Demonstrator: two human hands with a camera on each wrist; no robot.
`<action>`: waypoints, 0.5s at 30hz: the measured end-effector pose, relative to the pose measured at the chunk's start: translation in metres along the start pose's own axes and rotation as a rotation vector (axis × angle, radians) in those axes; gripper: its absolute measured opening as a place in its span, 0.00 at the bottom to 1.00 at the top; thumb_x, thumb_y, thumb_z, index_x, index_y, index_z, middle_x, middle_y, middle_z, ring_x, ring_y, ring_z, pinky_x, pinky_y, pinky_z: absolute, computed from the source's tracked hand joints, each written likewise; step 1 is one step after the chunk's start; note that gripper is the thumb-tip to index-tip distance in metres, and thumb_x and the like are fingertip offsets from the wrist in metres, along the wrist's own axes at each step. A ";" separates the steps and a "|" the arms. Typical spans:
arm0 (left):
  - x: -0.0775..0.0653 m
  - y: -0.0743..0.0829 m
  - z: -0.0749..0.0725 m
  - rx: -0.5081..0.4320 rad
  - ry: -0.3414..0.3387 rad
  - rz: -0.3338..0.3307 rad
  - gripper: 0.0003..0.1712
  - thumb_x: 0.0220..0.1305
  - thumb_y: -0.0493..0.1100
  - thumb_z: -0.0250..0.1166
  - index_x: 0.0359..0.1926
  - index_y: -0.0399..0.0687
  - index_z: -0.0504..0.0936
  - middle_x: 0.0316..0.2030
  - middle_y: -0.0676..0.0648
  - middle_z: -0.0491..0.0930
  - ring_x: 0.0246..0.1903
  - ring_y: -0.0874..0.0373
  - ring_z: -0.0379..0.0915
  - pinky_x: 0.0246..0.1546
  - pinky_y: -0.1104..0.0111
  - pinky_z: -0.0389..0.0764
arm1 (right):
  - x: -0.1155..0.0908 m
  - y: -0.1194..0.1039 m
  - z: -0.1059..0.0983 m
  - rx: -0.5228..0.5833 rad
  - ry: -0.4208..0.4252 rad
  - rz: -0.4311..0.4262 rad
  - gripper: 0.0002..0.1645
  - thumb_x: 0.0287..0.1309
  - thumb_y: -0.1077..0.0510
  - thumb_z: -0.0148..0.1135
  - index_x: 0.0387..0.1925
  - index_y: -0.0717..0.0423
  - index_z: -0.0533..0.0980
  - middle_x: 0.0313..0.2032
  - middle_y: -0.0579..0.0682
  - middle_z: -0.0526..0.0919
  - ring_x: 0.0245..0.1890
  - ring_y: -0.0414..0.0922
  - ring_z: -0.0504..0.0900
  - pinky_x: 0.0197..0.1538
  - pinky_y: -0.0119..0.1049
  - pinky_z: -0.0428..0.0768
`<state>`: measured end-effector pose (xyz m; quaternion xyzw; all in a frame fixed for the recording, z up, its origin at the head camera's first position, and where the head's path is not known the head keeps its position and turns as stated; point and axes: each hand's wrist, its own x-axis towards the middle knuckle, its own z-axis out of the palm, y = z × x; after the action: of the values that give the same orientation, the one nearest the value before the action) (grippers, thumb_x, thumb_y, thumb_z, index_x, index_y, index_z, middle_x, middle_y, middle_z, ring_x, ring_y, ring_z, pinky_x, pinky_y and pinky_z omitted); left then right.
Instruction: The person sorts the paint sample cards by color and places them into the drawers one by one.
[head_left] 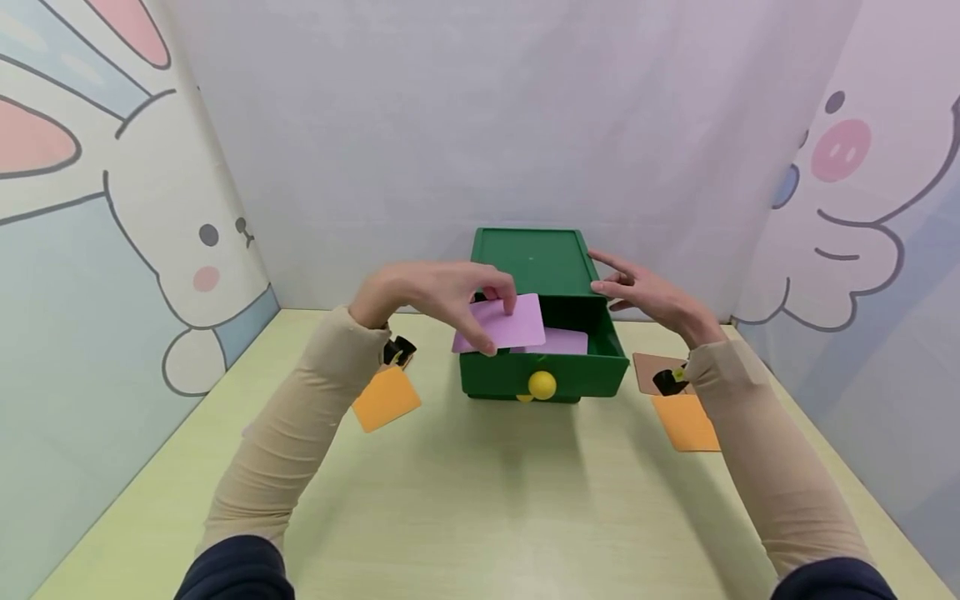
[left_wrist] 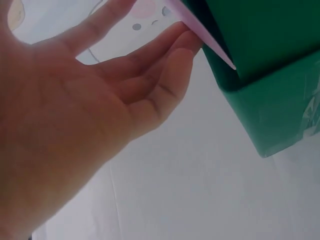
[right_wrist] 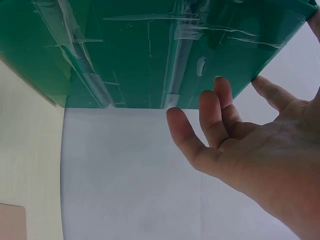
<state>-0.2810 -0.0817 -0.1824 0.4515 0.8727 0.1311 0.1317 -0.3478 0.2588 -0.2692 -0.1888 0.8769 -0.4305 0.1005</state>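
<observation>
A green drawer box [head_left: 536, 260] stands against the back wall, its drawer [head_left: 487, 375] pulled out and bearing a yellow knob [head_left: 542, 385]. My left hand [head_left: 453, 300] pinches a lilac card [head_left: 517, 323] between thumb and fingers, tilted over the drawer's left part. In the left wrist view that card [left_wrist: 210, 37] lies close to the green wall. Another lilac card [head_left: 562, 342] lies inside the drawer, partly covered by the held one. At the box's right side my right hand [head_left: 648, 296] rests its fingertips on the edge, fingers loosely extended.
An orange card [head_left: 386, 400] lies on the table left of the box. To the right are another orange card [head_left: 681, 422] and a brown card [head_left: 651, 371], partly behind my right forearm. White curtain [head_left: 525, 117] and animal-printed side panels enclose the table [head_left: 495, 500].
</observation>
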 end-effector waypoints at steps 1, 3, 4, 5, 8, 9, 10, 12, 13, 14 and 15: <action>0.001 0.001 0.000 0.006 -0.003 0.001 0.25 0.48 0.57 0.71 0.47 0.58 0.76 0.50 0.54 0.74 0.52 0.59 0.67 0.54 0.64 0.71 | 0.000 0.000 0.000 0.001 0.000 0.001 0.41 0.67 0.41 0.53 0.74 0.26 0.45 0.61 0.60 0.68 0.61 0.54 0.70 0.64 0.57 0.70; 0.004 0.001 0.001 0.014 -0.007 0.004 0.25 0.48 0.58 0.71 0.47 0.59 0.76 0.50 0.54 0.74 0.52 0.59 0.67 0.54 0.65 0.71 | 0.000 0.000 0.001 0.003 0.000 0.003 0.41 0.67 0.41 0.53 0.74 0.26 0.46 0.60 0.60 0.68 0.60 0.54 0.70 0.64 0.57 0.70; 0.004 0.001 0.002 0.015 -0.008 0.005 0.25 0.49 0.58 0.71 0.47 0.59 0.76 0.50 0.54 0.74 0.52 0.59 0.67 0.54 0.66 0.71 | 0.001 0.001 0.001 0.001 0.000 0.003 0.41 0.67 0.41 0.53 0.74 0.26 0.45 0.60 0.60 0.68 0.60 0.54 0.70 0.64 0.57 0.70; 0.005 0.002 0.002 0.014 -0.007 0.006 0.25 0.49 0.58 0.71 0.47 0.58 0.76 0.50 0.54 0.74 0.52 0.59 0.67 0.54 0.66 0.70 | 0.001 0.001 0.001 0.001 0.000 0.004 0.41 0.67 0.40 0.53 0.74 0.26 0.45 0.60 0.60 0.68 0.60 0.54 0.70 0.64 0.57 0.70; 0.006 0.002 0.003 0.010 -0.008 0.008 0.24 0.49 0.57 0.71 0.46 0.58 0.76 0.49 0.53 0.74 0.51 0.59 0.66 0.52 0.66 0.70 | 0.002 0.001 0.001 0.004 -0.001 0.002 0.42 0.67 0.40 0.53 0.75 0.27 0.45 0.61 0.61 0.68 0.61 0.55 0.70 0.64 0.58 0.70; 0.007 0.002 0.004 0.010 -0.008 0.010 0.24 0.49 0.57 0.71 0.45 0.57 0.76 0.49 0.53 0.74 0.50 0.59 0.66 0.51 0.66 0.70 | 0.002 0.001 0.001 0.006 -0.002 0.002 0.42 0.67 0.40 0.53 0.75 0.28 0.45 0.61 0.61 0.68 0.61 0.55 0.70 0.64 0.58 0.70; 0.007 0.003 0.004 0.010 -0.008 0.013 0.24 0.49 0.57 0.71 0.45 0.57 0.76 0.48 0.53 0.74 0.50 0.59 0.66 0.50 0.66 0.71 | 0.002 0.001 0.000 0.008 -0.003 0.001 0.42 0.67 0.40 0.53 0.75 0.28 0.45 0.61 0.61 0.68 0.61 0.55 0.70 0.64 0.58 0.70; 0.008 0.004 0.005 0.012 -0.010 0.017 0.23 0.49 0.56 0.71 0.44 0.56 0.75 0.48 0.52 0.73 0.49 0.58 0.66 0.48 0.66 0.70 | 0.002 0.001 0.000 0.014 -0.005 0.001 0.42 0.67 0.41 0.53 0.75 0.29 0.45 0.61 0.61 0.68 0.61 0.56 0.70 0.65 0.59 0.69; 0.009 0.004 0.005 0.013 -0.011 0.019 0.23 0.50 0.56 0.71 0.44 0.56 0.75 0.47 0.52 0.73 0.48 0.58 0.66 0.47 0.66 0.70 | 0.001 0.000 0.000 0.017 -0.006 0.002 0.42 0.67 0.41 0.53 0.75 0.29 0.44 0.61 0.61 0.68 0.61 0.56 0.70 0.65 0.59 0.68; 0.009 0.004 0.006 0.013 -0.011 0.022 0.23 0.50 0.56 0.71 0.44 0.55 0.75 0.47 0.52 0.73 0.48 0.58 0.66 0.46 0.66 0.70 | 0.001 0.000 0.000 0.017 -0.007 0.001 0.42 0.67 0.41 0.53 0.75 0.29 0.44 0.61 0.61 0.68 0.61 0.56 0.70 0.65 0.59 0.69; 0.010 0.004 0.006 0.016 -0.011 0.023 0.23 0.50 0.56 0.71 0.44 0.55 0.75 0.47 0.52 0.73 0.48 0.57 0.66 0.45 0.67 0.70 | 0.001 0.000 0.000 0.015 -0.007 0.000 0.42 0.67 0.41 0.53 0.75 0.29 0.44 0.61 0.61 0.68 0.61 0.56 0.70 0.65 0.58 0.69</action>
<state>-0.2812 -0.0703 -0.1873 0.4632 0.8677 0.1233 0.1314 -0.3489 0.2587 -0.2695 -0.1893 0.8733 -0.4364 0.1048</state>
